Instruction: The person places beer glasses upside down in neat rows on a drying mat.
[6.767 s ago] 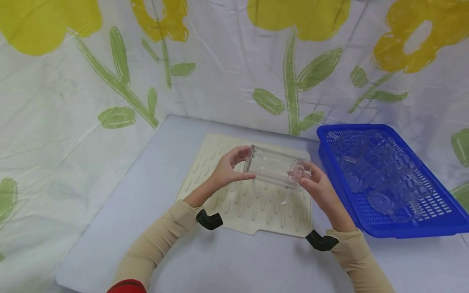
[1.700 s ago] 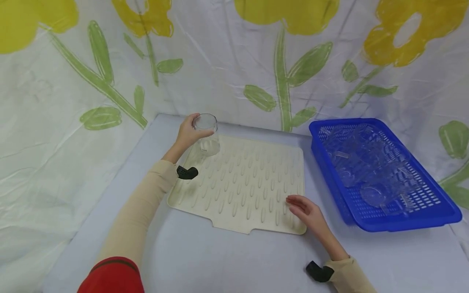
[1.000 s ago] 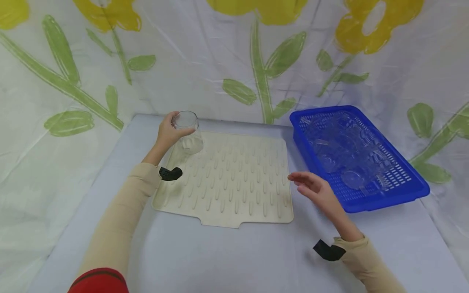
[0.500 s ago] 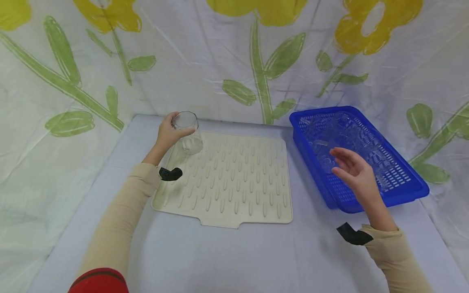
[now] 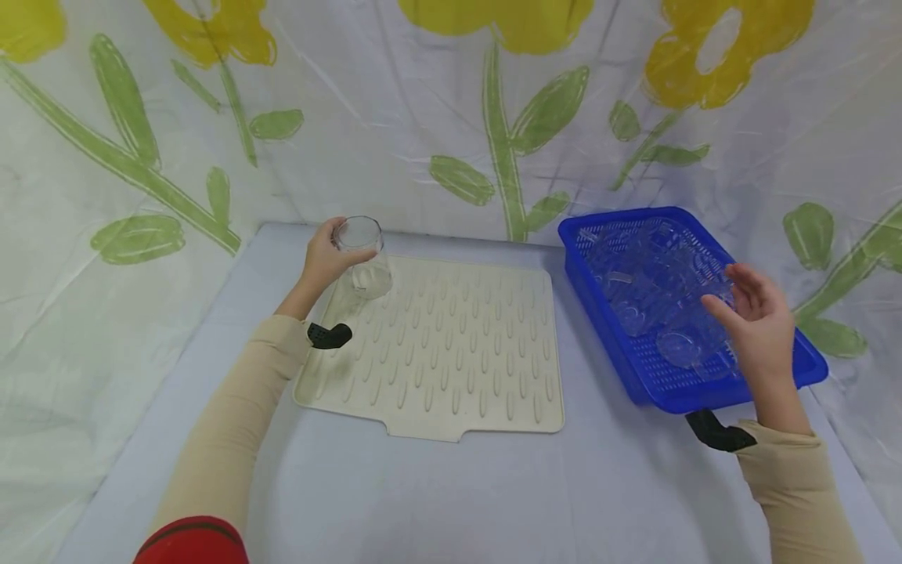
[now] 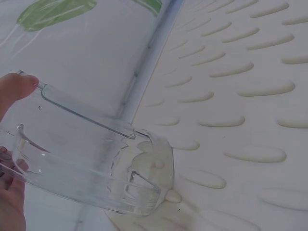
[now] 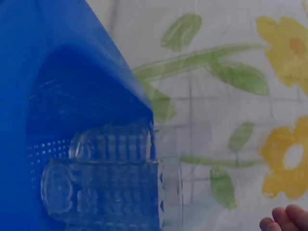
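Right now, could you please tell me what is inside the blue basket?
Clear cups overlap inside; in the head view the right hand hides part of the basket.

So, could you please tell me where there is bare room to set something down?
Most of the cream ribbed rectangular mat, right of the transparent cylindrical cup, is bare; so is the white tabletop in front, between the beige fabric sleeves. The blue perforated plastic basket is crowded with transparent vessels.
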The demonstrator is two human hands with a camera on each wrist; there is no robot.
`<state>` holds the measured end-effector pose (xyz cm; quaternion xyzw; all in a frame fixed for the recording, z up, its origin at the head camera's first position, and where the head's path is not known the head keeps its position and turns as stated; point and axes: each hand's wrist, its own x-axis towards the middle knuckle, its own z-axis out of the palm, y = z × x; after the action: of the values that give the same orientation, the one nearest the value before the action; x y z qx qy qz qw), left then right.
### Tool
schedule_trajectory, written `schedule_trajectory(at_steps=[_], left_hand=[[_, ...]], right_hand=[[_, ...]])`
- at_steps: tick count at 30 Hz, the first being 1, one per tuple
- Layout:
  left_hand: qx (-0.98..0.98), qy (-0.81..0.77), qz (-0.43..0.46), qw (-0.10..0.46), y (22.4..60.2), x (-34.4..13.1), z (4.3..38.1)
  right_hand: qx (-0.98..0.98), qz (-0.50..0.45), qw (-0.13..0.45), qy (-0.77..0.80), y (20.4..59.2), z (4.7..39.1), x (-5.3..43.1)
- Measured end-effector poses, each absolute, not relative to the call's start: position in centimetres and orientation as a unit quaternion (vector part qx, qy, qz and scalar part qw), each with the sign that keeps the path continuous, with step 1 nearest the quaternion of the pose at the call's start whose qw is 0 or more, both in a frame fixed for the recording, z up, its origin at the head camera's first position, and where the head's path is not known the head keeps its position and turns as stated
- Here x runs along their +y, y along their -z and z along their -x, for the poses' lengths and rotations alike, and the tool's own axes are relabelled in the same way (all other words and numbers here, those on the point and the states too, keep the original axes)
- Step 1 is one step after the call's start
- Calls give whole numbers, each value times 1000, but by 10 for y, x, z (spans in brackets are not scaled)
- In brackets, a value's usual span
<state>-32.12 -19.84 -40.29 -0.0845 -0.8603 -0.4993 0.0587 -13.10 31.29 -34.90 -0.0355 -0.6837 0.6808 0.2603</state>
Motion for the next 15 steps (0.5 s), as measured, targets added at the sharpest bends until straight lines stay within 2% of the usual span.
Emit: schedule_trajectory(at_steps=[6,15], left_hand=[[-860,500,84,56,401,-198,321],[-860,499,84,62,401,-198,320]], right_hand=[[-672,80,305,-670,346,131,327],[-685,159,313,-638,348,132,348]])
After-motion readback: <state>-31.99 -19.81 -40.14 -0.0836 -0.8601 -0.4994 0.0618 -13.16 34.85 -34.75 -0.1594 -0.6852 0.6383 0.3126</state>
